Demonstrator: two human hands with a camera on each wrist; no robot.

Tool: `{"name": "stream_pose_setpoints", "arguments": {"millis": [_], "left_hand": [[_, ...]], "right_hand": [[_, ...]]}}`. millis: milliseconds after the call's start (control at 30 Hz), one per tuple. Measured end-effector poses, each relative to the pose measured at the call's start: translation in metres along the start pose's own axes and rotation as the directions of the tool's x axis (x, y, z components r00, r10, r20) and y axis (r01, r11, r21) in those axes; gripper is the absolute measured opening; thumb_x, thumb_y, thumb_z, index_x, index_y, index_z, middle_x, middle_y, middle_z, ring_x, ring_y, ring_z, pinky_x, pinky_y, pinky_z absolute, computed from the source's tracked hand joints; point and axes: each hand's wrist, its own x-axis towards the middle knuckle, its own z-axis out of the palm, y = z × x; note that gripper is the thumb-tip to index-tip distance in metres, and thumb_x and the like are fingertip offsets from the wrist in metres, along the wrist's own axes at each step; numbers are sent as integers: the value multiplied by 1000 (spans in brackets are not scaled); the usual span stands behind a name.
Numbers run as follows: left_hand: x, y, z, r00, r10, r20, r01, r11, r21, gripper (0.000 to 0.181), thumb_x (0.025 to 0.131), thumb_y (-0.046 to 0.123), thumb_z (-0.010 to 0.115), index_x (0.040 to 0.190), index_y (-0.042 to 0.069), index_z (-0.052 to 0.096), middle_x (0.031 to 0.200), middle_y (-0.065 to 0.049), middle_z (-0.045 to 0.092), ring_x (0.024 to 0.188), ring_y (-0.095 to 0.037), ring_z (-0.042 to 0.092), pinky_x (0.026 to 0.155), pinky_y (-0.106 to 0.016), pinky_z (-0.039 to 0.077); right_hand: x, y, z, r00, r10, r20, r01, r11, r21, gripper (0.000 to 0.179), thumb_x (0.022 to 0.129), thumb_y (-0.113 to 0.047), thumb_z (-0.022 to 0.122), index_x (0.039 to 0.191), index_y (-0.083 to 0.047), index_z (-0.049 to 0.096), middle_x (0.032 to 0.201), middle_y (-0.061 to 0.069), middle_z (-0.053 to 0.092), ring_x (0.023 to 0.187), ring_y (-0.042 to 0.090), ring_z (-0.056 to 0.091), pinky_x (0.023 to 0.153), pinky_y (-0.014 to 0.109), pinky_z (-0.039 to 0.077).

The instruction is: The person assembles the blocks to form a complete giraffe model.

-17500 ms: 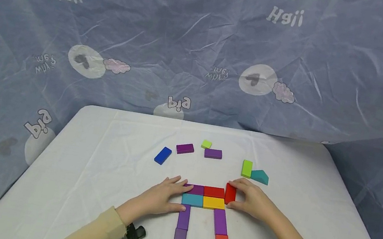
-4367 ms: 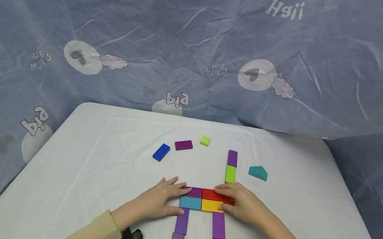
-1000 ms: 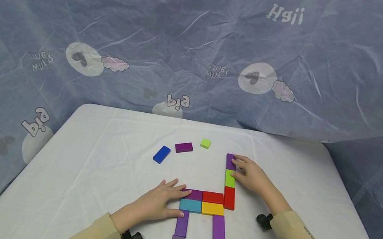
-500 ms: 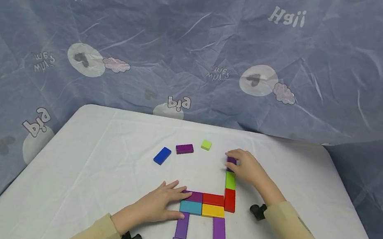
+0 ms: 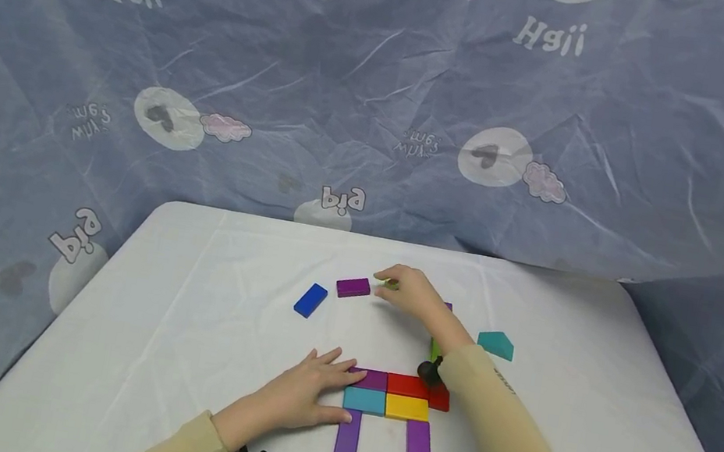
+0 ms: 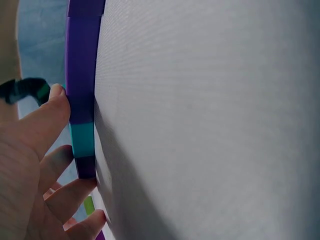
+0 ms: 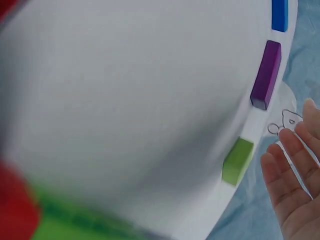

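Note:
My left hand (image 5: 301, 388) lies with spread fingers at the left side of a flat figure of coloured blocks. Its fingertips touch the purple block (image 5: 373, 379) at the top left, and its thumb touches the purple block (image 5: 348, 433) of the left leg. In the left wrist view the left hand (image 6: 45, 165) lies along the block edges. My right hand (image 5: 415, 296) is over a small lime block (image 5: 391, 283) at the back, partly hiding it. In the right wrist view that lime block (image 7: 238, 161) stands apart from the relaxed fingers of the right hand (image 7: 295, 185).
Teal (image 5: 365, 400), yellow (image 5: 407, 408) and red (image 5: 406, 386) blocks form the figure's body. My right forearm partly covers its column of red, lime and purple. A magenta-purple block (image 5: 353, 288), a blue block (image 5: 310, 301) and a teal wedge (image 5: 496, 344) lie loose on the white table (image 5: 178, 308).
Over the earlier frames, a lime and a purple block joined the red one in a column. My right hand has since moved left from the column's top to the small lime block. My left hand stays.

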Motion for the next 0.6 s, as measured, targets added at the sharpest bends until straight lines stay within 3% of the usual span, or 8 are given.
{"name": "stream_pose_setpoints", "arguments": {"millis": [200, 600], "left_hand": [[0, 1, 0, 1000, -2, 7, 2, 1000, -2, 63, 89, 50, 67, 145, 26, 50, 151, -3, 48, 147, -33, 33, 114, -64, 28], [1, 1, -2, 1000, -6, 12, 6, 1000, -12, 62, 90, 50, 66, 146, 27, 50, 152, -3, 47, 147, -33, 32, 115, -64, 27]], "right_hand": [[14, -9, 14, 999, 15, 39, -15, 1000, 2, 37, 93, -16, 68, 128, -4, 65, 130, 15, 64, 120, 32, 61, 104, 47, 48], [26, -21, 27, 997, 10, 72, 3, 983, -183, 39, 89, -12, 72, 127, -3, 66, 124, 14, 66, 118, 28, 61, 107, 41, 46]]}}
